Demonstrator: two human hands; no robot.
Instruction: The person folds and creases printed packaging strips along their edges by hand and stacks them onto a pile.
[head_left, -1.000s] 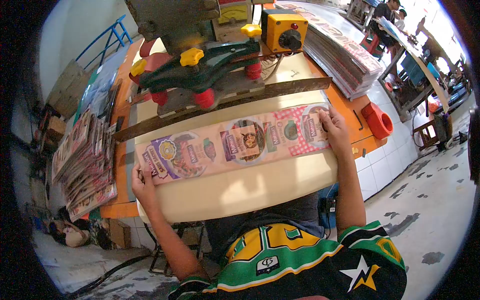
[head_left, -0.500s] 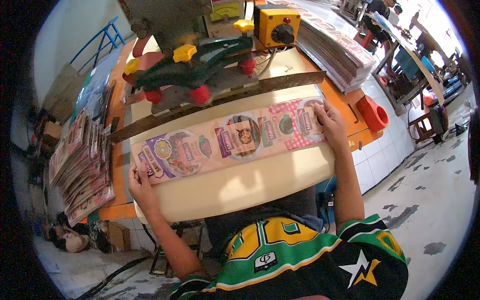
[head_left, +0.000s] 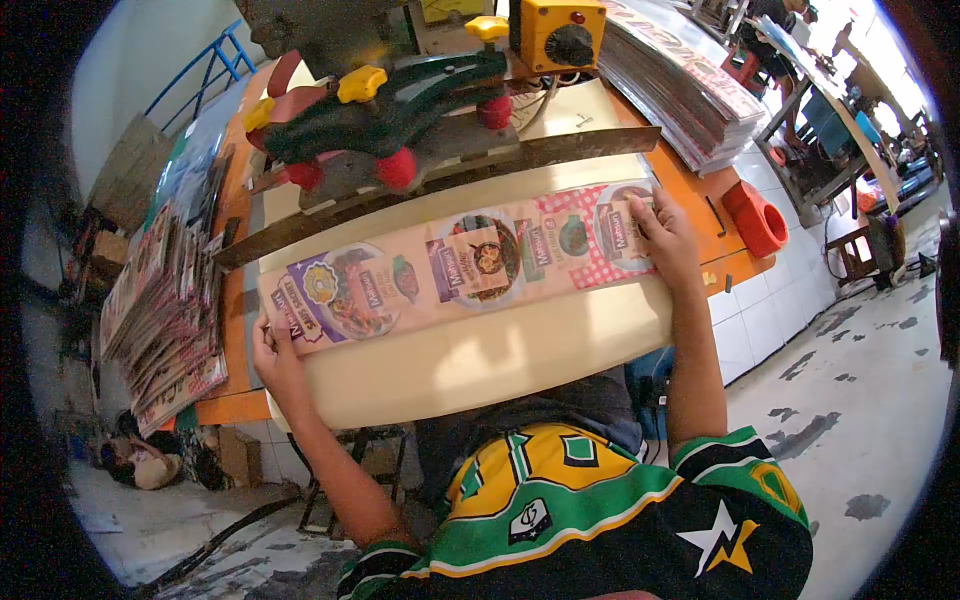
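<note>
Pinching the left end of the printed strip (head_left: 466, 262) in the closed fingers of the left hand (head_left: 284, 368), and the right end likewise in the right hand (head_left: 672, 243). Holding it out lengthwise over the pad (head_left: 480, 370), between the metal bar (head_left: 600, 148) and the pad's front edge. Reaching forward with forearms well apart, hands by the pad's left and right edges.

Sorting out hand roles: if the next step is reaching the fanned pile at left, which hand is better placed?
Probably the left hand: it holds the left end of the printed strip, nearer the fanned pile. The right hand grips the opposite end, farther away.
</note>
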